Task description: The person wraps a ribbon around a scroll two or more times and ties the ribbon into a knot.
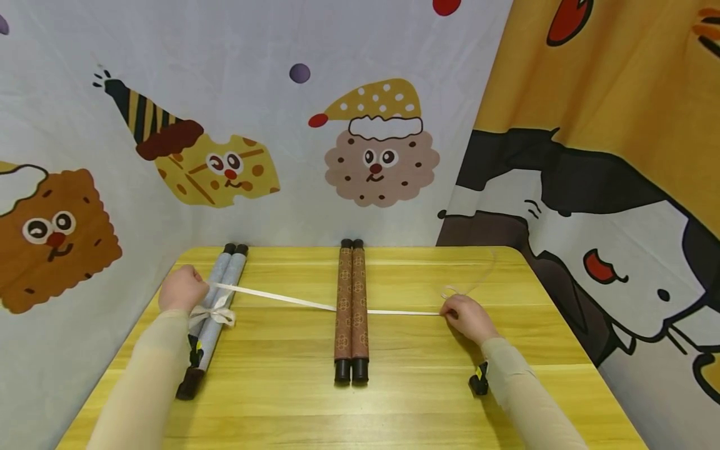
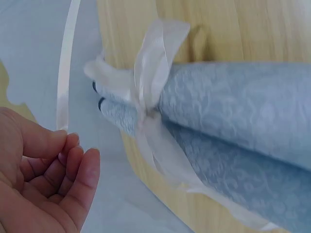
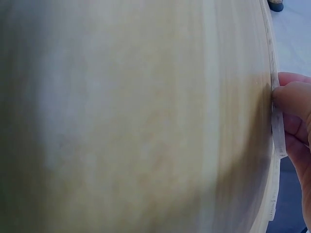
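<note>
Left hand (image 1: 182,289) and right hand (image 1: 469,317) pinch a ribbon (image 1: 292,300) (under 2 rolls (image 1: 352,300)).

We see a yellowish wood-grain table (image 1: 270,400) and, behind it, a pale cloth (image 1: 236,50) printed with a hatted cheese (image 1: 250,169), a hatted round biscuit (image 1: 382,169) and a square cracker (image 1: 62,240); on the right we find an orange curtain (image 1: 512,94) bearing a black-and-white animal (image 1: 624,250).
</note>
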`<state>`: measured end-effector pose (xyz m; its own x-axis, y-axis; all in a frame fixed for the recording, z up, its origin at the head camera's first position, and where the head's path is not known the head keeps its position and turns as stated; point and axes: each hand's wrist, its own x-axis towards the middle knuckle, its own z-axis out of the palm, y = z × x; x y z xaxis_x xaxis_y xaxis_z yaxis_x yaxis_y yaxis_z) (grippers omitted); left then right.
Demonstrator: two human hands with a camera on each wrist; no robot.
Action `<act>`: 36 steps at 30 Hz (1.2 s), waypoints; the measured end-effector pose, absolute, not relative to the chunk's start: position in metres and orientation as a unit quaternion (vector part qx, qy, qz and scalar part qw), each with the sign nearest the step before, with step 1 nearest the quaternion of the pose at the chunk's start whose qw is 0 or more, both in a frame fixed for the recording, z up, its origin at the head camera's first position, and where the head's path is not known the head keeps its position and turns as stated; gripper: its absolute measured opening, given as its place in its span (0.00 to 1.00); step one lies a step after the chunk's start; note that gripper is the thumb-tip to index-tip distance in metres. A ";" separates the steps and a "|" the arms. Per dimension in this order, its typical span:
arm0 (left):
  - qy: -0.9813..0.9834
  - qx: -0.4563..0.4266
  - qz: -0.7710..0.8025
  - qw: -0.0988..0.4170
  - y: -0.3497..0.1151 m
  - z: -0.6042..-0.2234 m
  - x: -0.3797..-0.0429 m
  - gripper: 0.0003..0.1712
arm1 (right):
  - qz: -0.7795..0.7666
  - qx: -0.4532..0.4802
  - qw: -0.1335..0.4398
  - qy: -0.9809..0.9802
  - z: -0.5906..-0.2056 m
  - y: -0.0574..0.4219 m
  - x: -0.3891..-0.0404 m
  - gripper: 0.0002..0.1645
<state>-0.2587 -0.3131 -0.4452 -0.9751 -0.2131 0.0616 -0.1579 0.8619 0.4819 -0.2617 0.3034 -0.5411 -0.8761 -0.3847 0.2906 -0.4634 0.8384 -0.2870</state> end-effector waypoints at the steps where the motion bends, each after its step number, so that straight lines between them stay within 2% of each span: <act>1: -0.963 0.097 -0.247 0.056 -0.315 -0.445 -0.258 0.02 | 0.178 0.223 0.112 -0.952 -0.541 0.304 -0.262 0.11; 6: -0.962 0.096 -0.253 0.034 -0.318 -0.455 -0.259 0.03 | 0.184 0.223 0.113 -0.951 -0.541 0.303 -0.261 0.11; 13: -0.969 0.083 -0.230 0.020 -0.302 -0.464 -0.264 0.23 | 0.182 0.219 0.110 -0.952 -0.540 0.303 -0.261 0.11; 15: -0.972 0.072 -0.220 0.030 -0.292 -0.467 -0.266 0.23 | 0.182 0.219 0.110 -0.952 -0.540 0.303 -0.261 0.11; 20: -0.977 0.018 -0.199 0.071 -0.257 -0.478 -0.269 0.20 | 0.183 0.220 0.110 -0.952 -0.541 0.303 -0.261 0.11; 23: -0.978 -0.020 -0.192 0.077 -0.231 -0.486 -0.269 0.20 | 0.181 0.219 0.109 -0.953 -0.542 0.304 -0.262 0.12; 28: -0.978 -0.084 -0.187 0.046 -0.191 -0.500 -0.269 0.18 | 0.180 0.215 0.110 -0.954 -0.544 0.305 -0.262 0.12; 34: -0.980 -0.141 -0.133 0.034 -0.162 -0.511 -0.269 0.05 | 0.182 0.212 0.107 -0.954 -0.545 0.305 -0.263 0.12; 36: -0.982 -0.145 -0.112 0.034 -0.157 -0.513 -0.269 0.05 | 0.181 0.213 0.108 -0.954 -0.545 0.305 -0.263 0.12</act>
<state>-0.2694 -0.1574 -0.5128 -0.9554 0.2780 0.0994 0.2933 0.9326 0.2105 -0.2633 0.3051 -0.5451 -0.8857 -0.3674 0.2837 -0.4458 0.8434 -0.2998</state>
